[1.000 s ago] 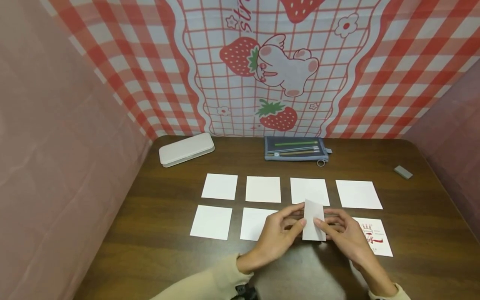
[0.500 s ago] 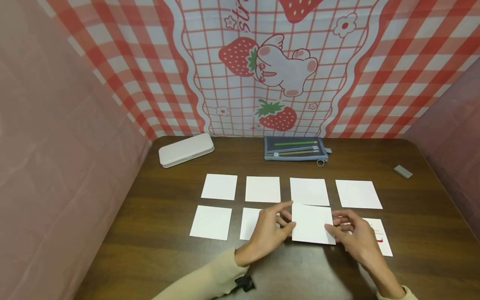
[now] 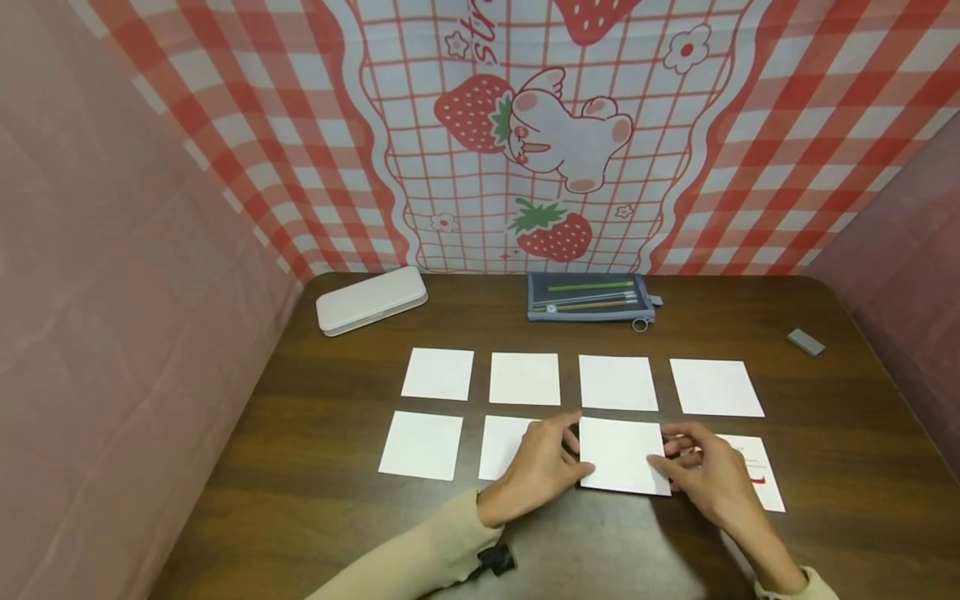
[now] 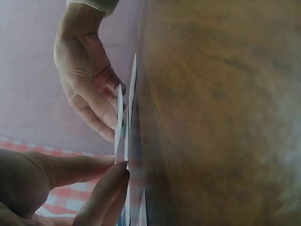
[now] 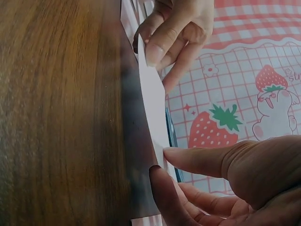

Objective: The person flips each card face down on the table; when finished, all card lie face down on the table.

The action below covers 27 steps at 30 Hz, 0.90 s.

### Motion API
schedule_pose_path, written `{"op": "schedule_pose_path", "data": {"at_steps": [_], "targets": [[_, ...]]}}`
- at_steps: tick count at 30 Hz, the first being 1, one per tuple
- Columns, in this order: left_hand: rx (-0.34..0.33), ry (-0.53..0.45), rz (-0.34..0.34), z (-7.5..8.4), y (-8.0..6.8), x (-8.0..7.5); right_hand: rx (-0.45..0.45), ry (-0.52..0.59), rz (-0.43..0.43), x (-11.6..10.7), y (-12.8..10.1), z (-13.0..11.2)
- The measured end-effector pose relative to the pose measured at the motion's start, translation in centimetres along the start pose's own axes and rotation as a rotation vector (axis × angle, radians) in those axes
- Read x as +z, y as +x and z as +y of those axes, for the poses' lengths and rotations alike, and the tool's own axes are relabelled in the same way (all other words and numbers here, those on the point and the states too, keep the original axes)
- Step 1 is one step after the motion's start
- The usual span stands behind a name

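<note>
I see my left hand (image 3: 536, 468) and right hand (image 3: 705, 473) pinching the blank card (image 3: 621, 456) between them, low over the table (image 3: 300, 467). My right hand hides most of the printed card (image 3: 761, 475) beyond it; its red print is unreadable.

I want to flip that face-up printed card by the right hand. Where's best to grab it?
Probably the printed card's right edge, approached from the right. It lies flat on the table, and the right hand covers its left part, so only that side is free to lift and pinch.
</note>
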<state>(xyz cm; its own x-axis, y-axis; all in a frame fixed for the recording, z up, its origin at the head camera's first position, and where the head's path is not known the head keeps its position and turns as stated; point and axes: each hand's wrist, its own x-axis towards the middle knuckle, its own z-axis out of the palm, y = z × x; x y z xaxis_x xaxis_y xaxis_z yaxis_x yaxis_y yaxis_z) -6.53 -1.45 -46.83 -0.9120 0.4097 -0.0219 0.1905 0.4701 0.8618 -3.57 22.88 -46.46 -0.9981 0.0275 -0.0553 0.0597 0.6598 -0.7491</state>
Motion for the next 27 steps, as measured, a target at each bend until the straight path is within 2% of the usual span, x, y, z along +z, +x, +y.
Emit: {"op": "schedule_pose_path", "data": {"at_steps": [8,15,23,27], "targets": [[0.007,0.081,-0.021,-0.1,0.4,-0.3,0.031,-0.041,-0.045,0.0,0.5,0.0],[0.002,0.166,-0.028,-0.1,0.6,-0.6,0.045,-0.008,-0.061,0.1,0.4,0.0],[-0.024,0.150,-0.034,0.1,0.2,-1.2,0.047,-0.031,-0.065,-0.5,0.1,0.0],[-0.011,0.116,-0.047,0.4,0.1,-1.2,0.064,-0.011,-0.058,-1.2,0.1,0.1]]}}
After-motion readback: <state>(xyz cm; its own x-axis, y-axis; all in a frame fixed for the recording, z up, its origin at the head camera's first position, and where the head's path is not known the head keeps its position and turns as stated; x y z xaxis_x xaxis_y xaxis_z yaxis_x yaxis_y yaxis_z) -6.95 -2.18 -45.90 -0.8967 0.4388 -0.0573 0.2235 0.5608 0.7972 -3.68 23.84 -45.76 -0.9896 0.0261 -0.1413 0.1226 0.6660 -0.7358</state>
